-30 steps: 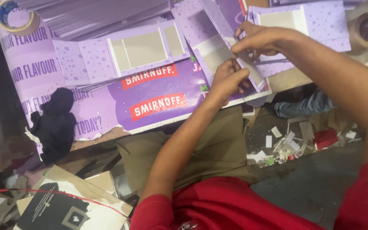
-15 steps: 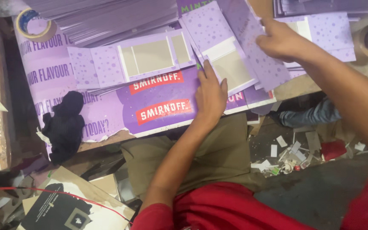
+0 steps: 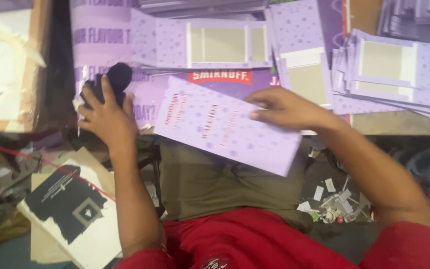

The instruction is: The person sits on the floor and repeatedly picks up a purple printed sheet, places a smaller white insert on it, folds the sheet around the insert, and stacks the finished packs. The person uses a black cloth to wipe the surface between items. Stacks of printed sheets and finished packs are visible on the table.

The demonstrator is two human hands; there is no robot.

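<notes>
left hand gripping black cloth at left of frame, right hand open flat on lilac card mid frame, card stack upper right

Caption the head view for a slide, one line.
Left hand grips a black cloth while right hand rests on a lilac printed card at the table edge.

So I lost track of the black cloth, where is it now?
In the head view, the black cloth sits upper left on the table edge, under the left hand.
</notes>
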